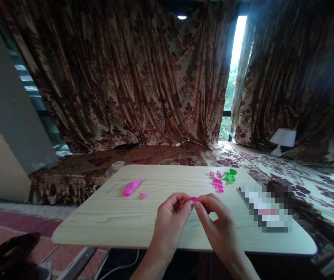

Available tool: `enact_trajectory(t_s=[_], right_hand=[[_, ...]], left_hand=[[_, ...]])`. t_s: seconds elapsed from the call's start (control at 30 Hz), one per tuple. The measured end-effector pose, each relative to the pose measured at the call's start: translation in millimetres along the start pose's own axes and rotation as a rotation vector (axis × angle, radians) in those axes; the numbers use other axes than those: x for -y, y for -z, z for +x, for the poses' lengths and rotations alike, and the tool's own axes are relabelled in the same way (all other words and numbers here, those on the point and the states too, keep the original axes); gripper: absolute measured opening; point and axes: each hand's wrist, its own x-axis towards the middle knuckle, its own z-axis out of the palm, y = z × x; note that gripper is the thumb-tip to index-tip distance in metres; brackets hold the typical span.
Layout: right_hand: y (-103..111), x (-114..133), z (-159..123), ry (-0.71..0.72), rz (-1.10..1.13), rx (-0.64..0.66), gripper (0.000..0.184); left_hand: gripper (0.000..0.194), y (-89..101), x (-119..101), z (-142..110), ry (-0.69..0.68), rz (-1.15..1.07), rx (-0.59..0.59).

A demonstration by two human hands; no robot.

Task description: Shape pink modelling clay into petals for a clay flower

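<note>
Above the middle of the table, my left hand and my right hand meet at the fingertips. Both are closed in a pinch on one small pink piece, which looks like soft modelling clay. Fingers hide part of it. Left of my hands lies a larger pink lump with a tapering end, and a small pink scrap rests beside it. Flat pink petal-like pieces lie beyond my right hand, next to green leaf-like pieces and small pink-and-white bits.
The light wooden table has rounded corners. A blurred-out flat object lies on its right side. Behind the far left corner stands a clear container. A white lamp stands at the far right, by patterned curtains.
</note>
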Motion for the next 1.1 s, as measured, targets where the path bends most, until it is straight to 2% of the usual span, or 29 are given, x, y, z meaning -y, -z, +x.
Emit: enact_trajectory(t_s=[0.23, 0.33, 0.47, 0.57, 0.67, 0.8, 0.93, 1.1], right_hand=[[-6, -4, 2, -0.046, 0.033, -0.068, 0.013], [-8, -5, 2, -0.091, 0.068, -0.09, 0.014], [-6, -6, 1, -0.102, 0.047, -0.031, 0.022], [2, -10, -1, 0.006, -0.056, 0.001, 0.019], [14, -16, -2, 0.219, -0.235, -0.042, 0.018], [26, -17, 2, 0.445, -0.426, 0.047, 0.018], [28, -14, 8, 0.515, -0.502, 0.097, 0.016], [29, -14, 6, 0.49, -0.494, 0.085, 0.018]], left_hand=[[0.021, -3.3, -2, -5, 0.008, -0.068, 0.002], [0.02, -5.7, 2, -5, -0.031, -0.025, 0.004], [0.017, -5.0, 4, -2, -0.082, 0.045, -0.011], [0.019, 0.4, 2, 2, -0.008, -0.015, 0.021], [0.02, 5.7, -2, 7, 0.043, -0.053, 0.085], [0.022, 5.7, -5, 9, 0.044, -0.003, 0.192], [0.024, 1.7, -7, 8, 0.047, 0.045, 0.227], [0.02, 0.5, -7, 7, 0.043, 0.048, 0.258]])
